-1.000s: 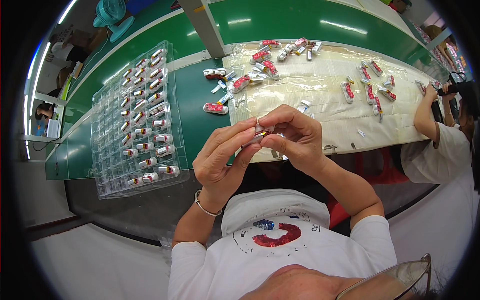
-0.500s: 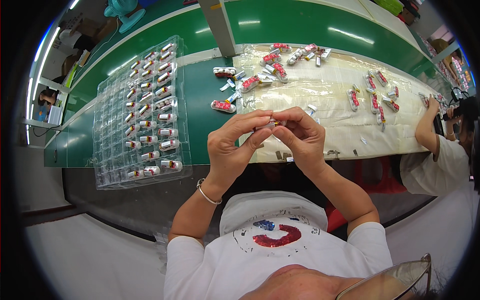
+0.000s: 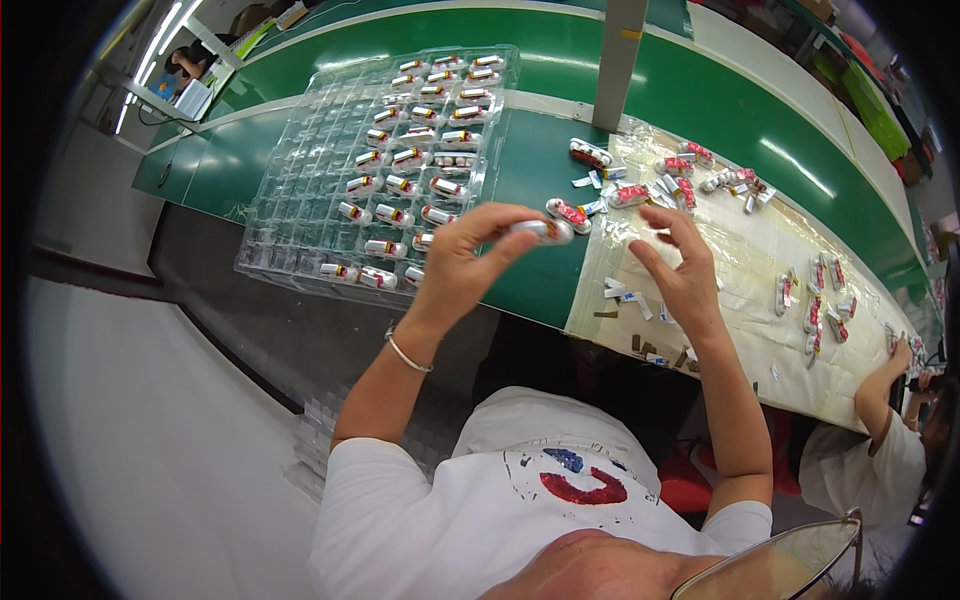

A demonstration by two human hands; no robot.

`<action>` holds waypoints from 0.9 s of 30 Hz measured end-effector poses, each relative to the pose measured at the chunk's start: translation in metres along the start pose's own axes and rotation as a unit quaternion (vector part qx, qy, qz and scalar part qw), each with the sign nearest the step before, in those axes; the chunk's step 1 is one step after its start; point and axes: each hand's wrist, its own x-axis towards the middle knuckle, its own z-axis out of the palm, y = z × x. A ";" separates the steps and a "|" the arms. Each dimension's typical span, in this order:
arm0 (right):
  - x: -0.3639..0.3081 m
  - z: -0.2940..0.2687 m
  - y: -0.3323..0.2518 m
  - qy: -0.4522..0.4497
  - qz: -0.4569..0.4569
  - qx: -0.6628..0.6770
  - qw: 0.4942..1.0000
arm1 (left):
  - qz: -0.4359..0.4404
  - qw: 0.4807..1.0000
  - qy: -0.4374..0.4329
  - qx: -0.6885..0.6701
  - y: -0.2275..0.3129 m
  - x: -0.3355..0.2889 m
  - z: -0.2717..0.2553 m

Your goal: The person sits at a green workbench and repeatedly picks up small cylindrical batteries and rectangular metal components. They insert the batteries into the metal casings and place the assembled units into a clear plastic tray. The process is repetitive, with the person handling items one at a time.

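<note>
Your left hand (image 3: 478, 248) has its fingers closed narrow on one small white pack (image 3: 545, 231), thumb against forefinger at the pack's left end. That grip probably suits the pack's short, rounded shape: most of it sticks out past the fingertips. Motion blur hides the label detail. Pack is up off the bench (image 3: 545, 285), between the clear tray's (image 3: 290, 200) right edge and the cream sheet's (image 3: 740, 335) left edge.

Your right hand (image 3: 690, 270) is over the sheet's left part, fingers parted from the thumb, no pack visible between them.

Tray's near edge overhangs the bench's front edge; filled pockets run down its right side, the side nearest your left hand. Looks like a short-reach layout. Pockets keep packs apart, mostly facing alike.

Loose red-and-white packs (image 3: 629, 195) sit past your right hand, toward the bench's back edge and by the sheet's left edge, likely so they stay within reach. Second group (image 3: 812, 310) lies farther right, nearer the co-worker's hand (image 3: 901, 352). Paper scraps (image 3: 628, 297) collect near the bench's front edge, apart from the packs.
</note>
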 end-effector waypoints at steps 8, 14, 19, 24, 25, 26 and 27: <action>0.017 -0.005 0.033 0.011 -0.045 -0.187 0.981 | -0.091 0.946 0.287 0.119 -0.041 -0.033 -0.154; 0.025 -0.002 0.046 0.004 -0.058 -0.229 0.972 | -0.150 0.947 0.180 0.220 -0.048 -0.074 -0.209; 0.028 -0.005 0.043 0.014 -0.010 -0.203 0.979 | -0.088 0.928 0.064 0.357 -0.038 -0.059 -0.205; 0.024 -0.008 0.047 0.001 -0.044 -0.233 0.972 | 0.003 0.872 -0.021 0.489 -0.047 -0.037 -0.212; 0.023 -0.008 0.043 0.000 -0.055 -0.231 0.972 | -0.011 0.875 -0.019 0.484 -0.048 -0.040 -0.214; 0.023 -0.010 0.042 -0.014 -0.053 -0.234 0.971 | -0.023 0.877 -0.019 0.479 -0.050 -0.043 -0.215; 0.022 -0.010 0.045 -0.009 -0.071 -0.248 0.966 | -0.022 0.876 -0.012 0.481 -0.051 -0.045 -0.216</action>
